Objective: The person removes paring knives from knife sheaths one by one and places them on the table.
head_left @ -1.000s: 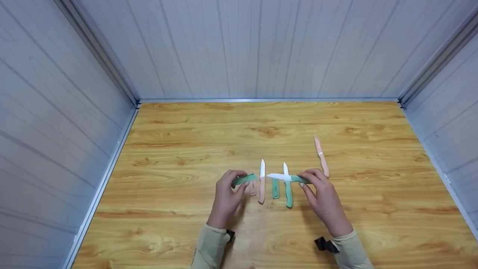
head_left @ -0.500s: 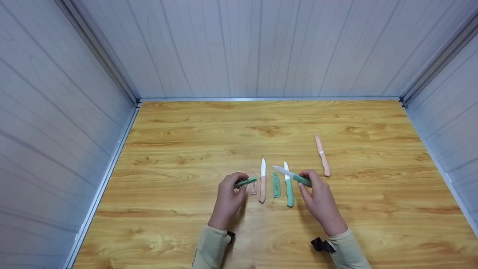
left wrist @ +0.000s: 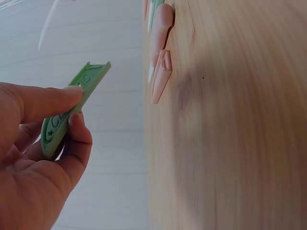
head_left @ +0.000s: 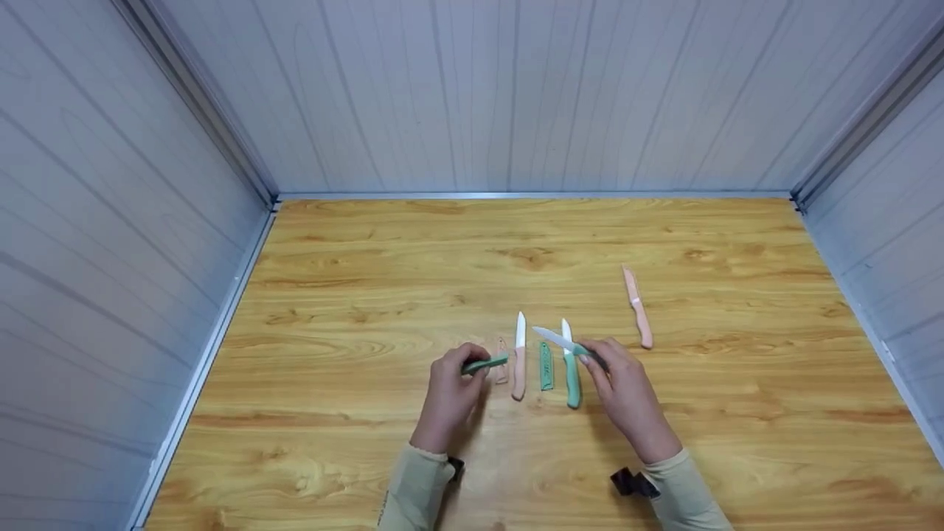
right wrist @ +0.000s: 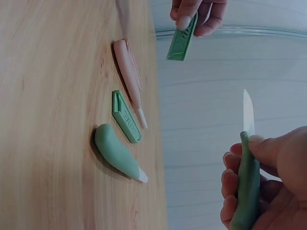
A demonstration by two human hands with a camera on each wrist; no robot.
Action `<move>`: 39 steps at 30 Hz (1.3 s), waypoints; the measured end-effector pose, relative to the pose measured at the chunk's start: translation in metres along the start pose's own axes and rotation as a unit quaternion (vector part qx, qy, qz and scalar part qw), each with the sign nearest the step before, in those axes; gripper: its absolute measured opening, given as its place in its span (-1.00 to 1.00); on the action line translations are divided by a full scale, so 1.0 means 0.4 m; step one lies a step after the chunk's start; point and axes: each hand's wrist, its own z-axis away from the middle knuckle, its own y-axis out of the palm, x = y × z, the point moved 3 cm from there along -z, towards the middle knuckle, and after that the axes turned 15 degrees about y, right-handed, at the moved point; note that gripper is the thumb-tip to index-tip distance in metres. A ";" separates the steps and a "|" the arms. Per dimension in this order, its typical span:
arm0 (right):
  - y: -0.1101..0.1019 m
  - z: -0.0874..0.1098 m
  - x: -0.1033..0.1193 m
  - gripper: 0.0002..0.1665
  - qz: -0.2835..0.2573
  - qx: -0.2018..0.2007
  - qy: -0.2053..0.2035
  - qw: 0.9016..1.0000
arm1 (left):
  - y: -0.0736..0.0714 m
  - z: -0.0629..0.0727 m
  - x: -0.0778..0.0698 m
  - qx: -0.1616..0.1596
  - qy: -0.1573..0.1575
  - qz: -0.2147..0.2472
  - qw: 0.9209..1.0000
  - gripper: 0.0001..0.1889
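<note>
Clock directions from head view, centred on the loose green sheath. Left hand (head_left: 453, 387), 9 o'clock: thumb and fingers pinch a green blade cover (head_left: 493, 362) above the desk (head_left: 332, 413), free end toward about 3 o'clock, raised lettering on its face. Partly under that in the view, also 9 o'clock: loose pink sheath (head_left: 502, 375) flat on the desk. Just right of it, pink-handled knife (head_left: 519, 372), white blade bare, tip to 12 o'clock. Centre: loose green sheath (head_left: 546, 366), flat, long side running roughly 12 to 6. Next, at 3 o'clock, green-handled knife (head_left: 572, 380) on the desk, white blade bare, tip near 12. Above that blade in the view hangs a second green knife (right wrist: 248, 172), bare blade aimed at about 10 o'clock, toward the left hand's side but apart from it. Right hand (head_left: 627, 383), 3 o'clock, has fingers curled round that knife's handle, thumb up near the blade. Farther right, at 2 o'clock: covered pink knife (head_left: 641, 321), its blade inside a pink sheath, lying well apart from the rest. Edges: left wall (head_left: 110, 258) far off at 9–10, back wall (head_left: 472, 96) at 12, right wall (head_left: 885, 184) at 2–3; wide stretches of bare wood lie between the group and all three.
</note>
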 end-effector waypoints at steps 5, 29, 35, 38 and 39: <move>0.002 -0.005 0.002 -0.81 -0.026 0.004 0.019 0.999 | -0.013 0.004 0.006 -0.032 -0.046 0.037 0.998 -0.88; 0.132 -0.027 0.076 -0.79 -0.096 0.161 0.075 0.979 | -0.067 0.019 0.002 -0.088 -0.030 0.053 0.994 -0.68; 0.174 -0.043 0.080 -0.76 -0.115 0.197 0.085 0.970 | -0.072 0.021 0.014 -0.073 -0.061 0.054 0.994 -0.63; 0.193 -0.050 0.089 -0.73 -0.120 0.212 0.085 0.966 | -0.076 0.023 0.033 -0.064 -0.084 0.045 0.993 -0.69; 0.199 -0.052 0.093 -0.73 -0.120 0.218 0.088 0.964 | -0.079 0.022 0.036 -0.063 -0.090 0.046 0.993 -0.70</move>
